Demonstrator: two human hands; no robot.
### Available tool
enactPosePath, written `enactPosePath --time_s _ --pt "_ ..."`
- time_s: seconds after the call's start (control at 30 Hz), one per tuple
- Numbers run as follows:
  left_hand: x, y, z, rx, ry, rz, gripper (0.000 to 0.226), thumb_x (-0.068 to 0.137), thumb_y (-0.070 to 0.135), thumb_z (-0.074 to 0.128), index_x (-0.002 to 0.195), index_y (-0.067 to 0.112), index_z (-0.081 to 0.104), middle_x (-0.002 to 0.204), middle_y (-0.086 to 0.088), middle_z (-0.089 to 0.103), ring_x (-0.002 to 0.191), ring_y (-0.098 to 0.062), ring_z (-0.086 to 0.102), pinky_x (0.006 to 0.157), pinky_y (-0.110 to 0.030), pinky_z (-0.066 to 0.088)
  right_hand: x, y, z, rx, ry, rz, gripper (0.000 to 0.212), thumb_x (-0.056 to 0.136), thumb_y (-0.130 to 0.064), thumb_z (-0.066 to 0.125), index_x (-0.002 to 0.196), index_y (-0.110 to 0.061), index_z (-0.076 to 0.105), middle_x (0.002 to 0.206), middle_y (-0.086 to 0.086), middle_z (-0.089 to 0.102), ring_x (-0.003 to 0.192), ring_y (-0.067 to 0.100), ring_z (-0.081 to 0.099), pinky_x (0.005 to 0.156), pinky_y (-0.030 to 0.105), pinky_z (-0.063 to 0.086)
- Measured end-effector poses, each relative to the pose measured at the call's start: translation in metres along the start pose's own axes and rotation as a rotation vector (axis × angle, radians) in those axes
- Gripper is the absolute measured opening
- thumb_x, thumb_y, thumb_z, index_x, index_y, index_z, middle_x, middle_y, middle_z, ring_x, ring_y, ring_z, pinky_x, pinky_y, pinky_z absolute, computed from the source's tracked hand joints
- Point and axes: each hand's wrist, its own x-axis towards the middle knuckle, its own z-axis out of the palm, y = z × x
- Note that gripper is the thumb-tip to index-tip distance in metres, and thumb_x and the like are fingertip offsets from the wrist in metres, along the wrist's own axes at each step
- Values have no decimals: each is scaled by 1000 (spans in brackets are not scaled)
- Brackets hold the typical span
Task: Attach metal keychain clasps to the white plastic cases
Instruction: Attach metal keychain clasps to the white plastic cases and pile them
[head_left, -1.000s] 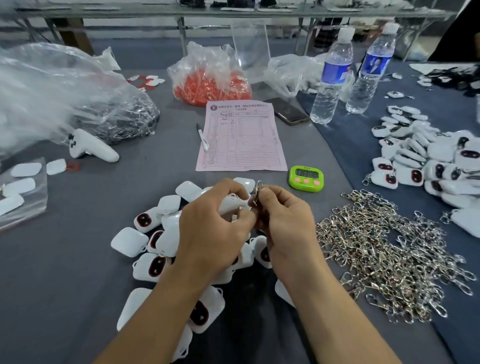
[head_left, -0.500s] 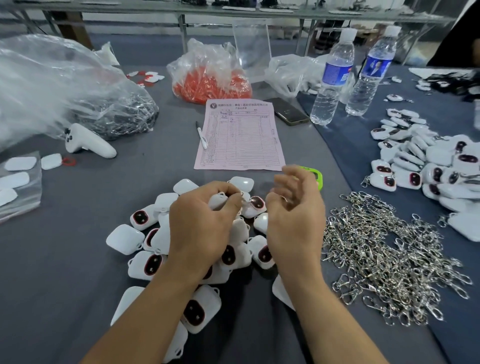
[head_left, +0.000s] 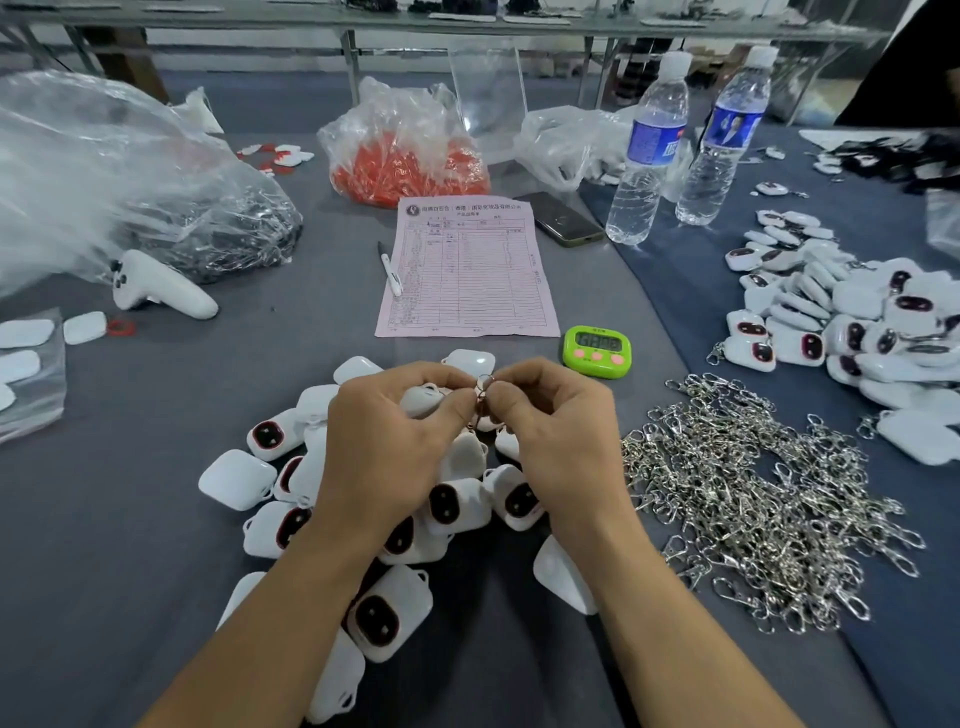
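Both hands meet above a heap of white plastic cases with dark oval windows. My left hand grips one white case between thumb and fingers. My right hand pinches a metal keychain clasp, whose ring pokes up between the two thumbs, right beside the held case. A large pile of loose silver clasps lies to the right of my right hand.
At the far right sits a heap of white cases with clasps. Behind my hands: a green timer, a pink form, a pen, a phone, two water bottles, plastic bags. A white controller lies at left.
My right hand, which had drawn apart from the left half a second ago, has come back and now pinches a clasp against the case in my left hand.
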Motion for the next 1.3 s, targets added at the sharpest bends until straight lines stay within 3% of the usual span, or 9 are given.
enactPosePath --time_s 0.17,0.33,0.5,0.7,0.87,0.97,1.13,1.2,1.3 --pt "3 -1 -1 -45 -54 -51 13 79 22 79 79 35 78 69 13 74 56 -3 67 53 -14 50 2 2 0 49 -24 8 23 90 4 68 78 -14 74 70 -1 74 64 8 64 64 22 53" --pt "3 0 -2 -60 -74 -71 6 73 29 76 76 35 77 65 7 72 46 -12 63 46 -21 50 0 2 0 -36 -23 4 17 89 -1 70 81 -14 77 74 1 76 71 18 71 70 34 58" --pt "3 -1 1 -91 59 -132 7 69 35 70 74 33 75 57 7 68 45 -10 61 46 -21 48 -12 0 8 -227 85 -110 12 85 -18 76 76 -24 72 69 -13 72 64 7 67 62 22 52" --pt "4 -2 2 -206 160 -179 11 77 34 70 83 26 75 69 4 73 64 -14 71 58 -29 56 -19 -5 26 153 -142 148 34 96 -4 50 96 -23 78 91 1 78 79 19 76 64 31 59" --pt "-2 6 13 -191 129 -92 6 81 31 67 83 34 72 85 11 71 82 -12 70 70 -24 55 -21 -3 32 475 -299 285 26 97 -8 57 110 -21 75 109 4 78 101 20 75 77 29 58" --pt "-5 9 17 -159 89 -58 8 80 28 68 82 35 72 90 12 69 93 -21 67 81 -36 54 -23 -4 33 579 -322 355 23 89 -14 63 101 -25 79 105 5 79 93 16 75 69 23 56" --pt "-2 17 16 -380 107 -212 10 70 31 64 76 25 70 71 4 68 63 -11 62 58 -24 52 -17 -1 23 293 -188 303 7 89 -24 73 83 -25 77 75 -2 72 62 9 61 57 24 47" --pt "4 12 7 -248 209 -210 10 71 34 62 74 28 68 68 8 66 57 -6 54 55 -18 47 -11 1 17 114 -69 252 14 91 -23 69 77 -25 73 61 -7 64 53 7 53 50 22 41" --pt "8 1 -8 99 269 -139 2 76 34 67 74 33 68 67 16 66 56 -5 56 55 -19 46 -5 1 8 209 39 274 11 98 -18 59 90 -13 66 66 4 66 55 18 55 48 30 41"
